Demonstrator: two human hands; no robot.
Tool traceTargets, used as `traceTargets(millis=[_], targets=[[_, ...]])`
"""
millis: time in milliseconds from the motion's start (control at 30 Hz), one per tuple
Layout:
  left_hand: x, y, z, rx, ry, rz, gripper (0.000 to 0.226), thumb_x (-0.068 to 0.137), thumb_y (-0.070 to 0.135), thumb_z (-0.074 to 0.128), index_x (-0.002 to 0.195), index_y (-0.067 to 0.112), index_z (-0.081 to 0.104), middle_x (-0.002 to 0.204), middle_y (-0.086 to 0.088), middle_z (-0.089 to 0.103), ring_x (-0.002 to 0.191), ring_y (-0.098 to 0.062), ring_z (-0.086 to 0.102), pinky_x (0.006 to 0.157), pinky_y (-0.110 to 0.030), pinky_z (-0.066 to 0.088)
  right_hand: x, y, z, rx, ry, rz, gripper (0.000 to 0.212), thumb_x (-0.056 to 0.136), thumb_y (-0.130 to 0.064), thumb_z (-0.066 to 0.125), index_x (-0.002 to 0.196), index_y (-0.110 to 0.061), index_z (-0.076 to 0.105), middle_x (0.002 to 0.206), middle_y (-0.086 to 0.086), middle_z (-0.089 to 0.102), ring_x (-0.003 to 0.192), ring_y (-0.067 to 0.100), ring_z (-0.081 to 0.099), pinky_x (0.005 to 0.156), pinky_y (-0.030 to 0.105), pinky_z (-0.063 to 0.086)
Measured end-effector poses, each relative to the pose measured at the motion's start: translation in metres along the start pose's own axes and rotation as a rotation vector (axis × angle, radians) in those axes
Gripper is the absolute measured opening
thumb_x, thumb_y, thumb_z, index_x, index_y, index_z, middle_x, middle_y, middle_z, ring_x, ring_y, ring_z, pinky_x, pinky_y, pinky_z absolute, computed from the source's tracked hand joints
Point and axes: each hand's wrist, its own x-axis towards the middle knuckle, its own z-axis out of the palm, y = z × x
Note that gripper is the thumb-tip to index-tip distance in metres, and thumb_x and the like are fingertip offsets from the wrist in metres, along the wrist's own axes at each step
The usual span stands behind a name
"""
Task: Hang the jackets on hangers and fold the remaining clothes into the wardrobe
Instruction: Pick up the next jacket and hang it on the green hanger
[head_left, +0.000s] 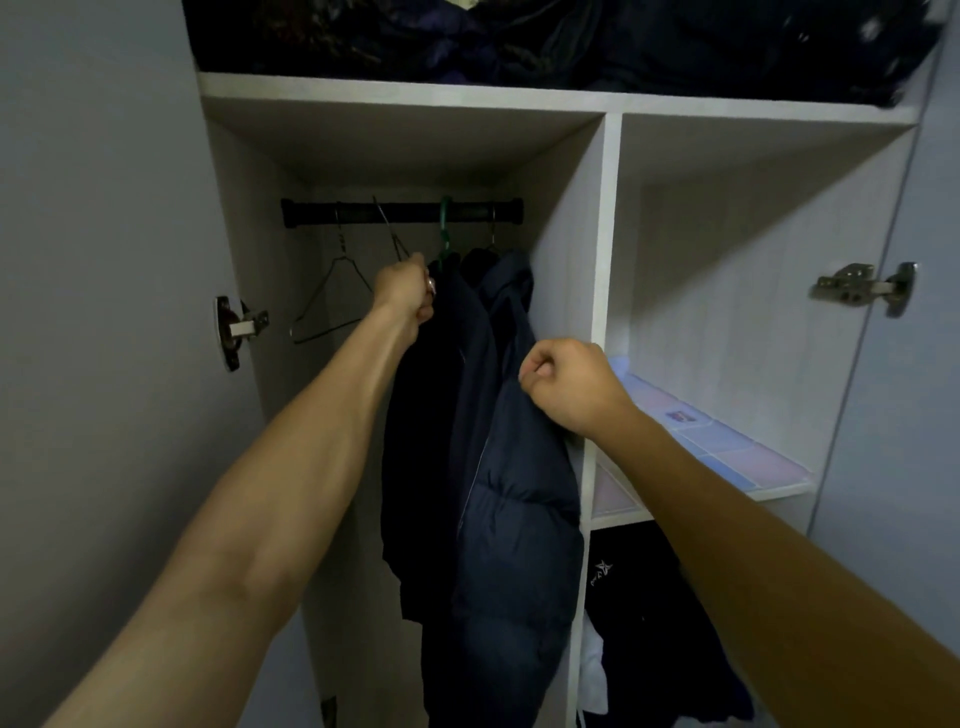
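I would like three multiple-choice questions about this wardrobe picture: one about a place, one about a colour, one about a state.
1. Where does the empty wire hanger hang?
A. at the left end of the rod
B. on the door hinge
C. in the right compartment

2. What colour is the hanger hook between the two metal ones near the jackets?
A. red
B. green
C. white

3. What is the right hand doing?
A. lying flat on the shelf
B. hanging open, away from the clothes
C. closed on the puffer jacket

Answers:
1. A: it hangs from the black rod, left of the left hand.
2. B: the green hook loops over the rod.
3. C: the fist pinches the edge of the navy puffer jacket.
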Motion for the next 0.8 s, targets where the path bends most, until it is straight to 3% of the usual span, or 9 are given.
traceTargets(millis=[100,267,433,533,700,800], targets=[[0.005,-0.009,-0.004,0.082,-0.005,0.018,0.034,0.104,0.025,0.044,0.072,0.015,0.049,0.059,0.001,0.044,0.038,-0.008,0.033,0.034,-0.017,0.022,-0.007,0.007,-0.005,-0.001,-0.017,0.031,0.019,0.088,-0.005,0.054,0.085,-0.007,0.072,0.076,0.004,0.068,0.074,0.015,0.061,0.054,0.001,0.040],[0.006,-0.010,-0.004,0.119,-0.002,0.040,0.034,0.105,0.025,0.042,0.073,0.014,0.048,0.062,-0.001,0.044,0.047,-0.011,0.037,0.035,-0.015,0.026,-0.010,0.003,-0.013,0.003,0.011,0.044,0.020,0.088,-0.004,0.053,0.087,-0.007,0.073,0.074,0.008,0.069,0.073,0.014,0.061,0.056,-0.001,0.039],[0.006,-0.004,-0.011,0.091,-0.030,-0.034,0.028,0.106,0.016,0.039,0.080,0.015,0.050,0.062,-0.002,0.041,0.043,-0.009,0.033,0.034,-0.017,0.023,-0.013,-0.007,-0.012,0.018,-0.025,0.039,0.020,0.089,-0.005,0.053,0.087,-0.008,0.072,0.073,0.005,0.067,0.073,0.017,0.064,0.066,0.016,0.047],[-0.002,0.007,-0.007,0.097,-0.045,-0.041,0.031,0.105,0.012,0.037,0.078,0.015,0.050,0.062,-0.001,0.041,0.035,-0.006,0.034,0.033,-0.017,0.023,-0.010,-0.018,-0.013,0.018,-0.015,-0.002,0.018,0.090,-0.007,0.054,0.085,-0.009,0.072,0.071,-0.001,0.065,0.067,0.008,0.059,0.067,0.008,0.041],[-0.036,0.002,0.008,-0.030,-0.117,-0.062,0.034,0.104,0.020,0.047,0.071,0.013,0.047,0.050,0.004,0.041,0.044,-0.007,0.034,0.036,-0.017,0.027,-0.004,-0.030,-0.007,0.081,0.007,-0.022,0.017,0.089,-0.006,0.056,0.086,-0.009,0.072,0.075,0.009,0.070,0.072,0.018,0.067,0.061,0.009,0.046],[-0.069,-0.017,0.013,-0.062,-0.130,-0.060,0.031,0.102,0.020,0.052,0.072,0.012,0.052,0.047,0.005,0.044,0.043,-0.007,0.036,0.037,-0.018,0.031,-0.015,-0.028,-0.002,0.105,0.017,-0.031,0.012,0.091,-0.012,0.059,0.089,-0.010,0.071,0.073,0.006,0.070,0.074,0.019,0.068,0.070,0.019,0.051]])
